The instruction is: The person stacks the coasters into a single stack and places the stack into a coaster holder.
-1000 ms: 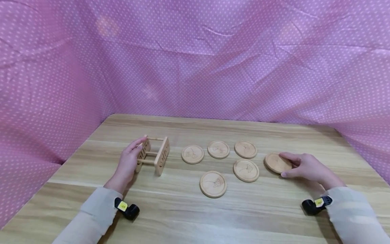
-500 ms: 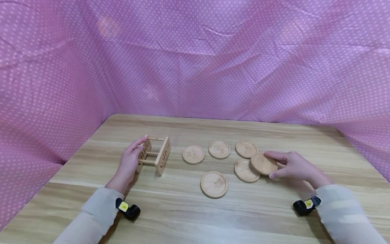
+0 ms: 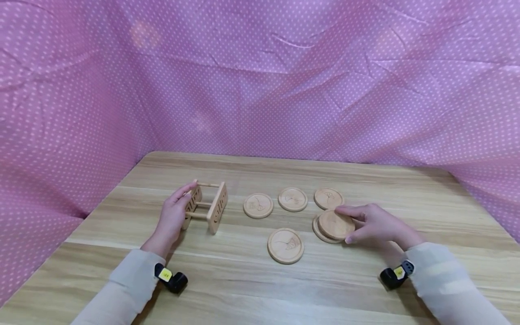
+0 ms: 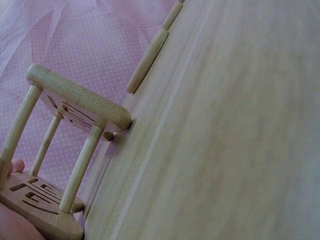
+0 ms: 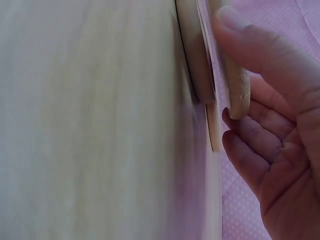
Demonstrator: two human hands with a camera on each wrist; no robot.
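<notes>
Wooden coaster (image 3: 336,224), plain side facing up, is hanging over the lower coaster (image 3: 317,231), covering most of it in the head view. The right wrist view is showing a slim gap, so the two are not appearing to touch.

Change: over the last second the right hand (image 3: 375,224) is carrying its piece leftward, from its own spot right of the group to above this neighbour. Its grip is closing on the rim only, thumb on the near side and a finger on the far side, the remaining fingers bending loosely.

Left hand (image 3: 169,216) is staying put, grip wrapping the near end panel of the slatted rack (image 3: 218,207), which is standing on the table (image 3: 260,289).

The front coaster (image 3: 285,245), left coaster (image 3: 258,206), middle coaster (image 3: 292,199) and back coaster (image 3: 329,198) are lying flat, unshifted, leaf drawings showing on them.

Judgement: this is looking like mid-carry; the held piece is getting nearer the rack, with other coasters lying between. Whether its hidden side is bearing a drawing, cannot tell.
</notes>
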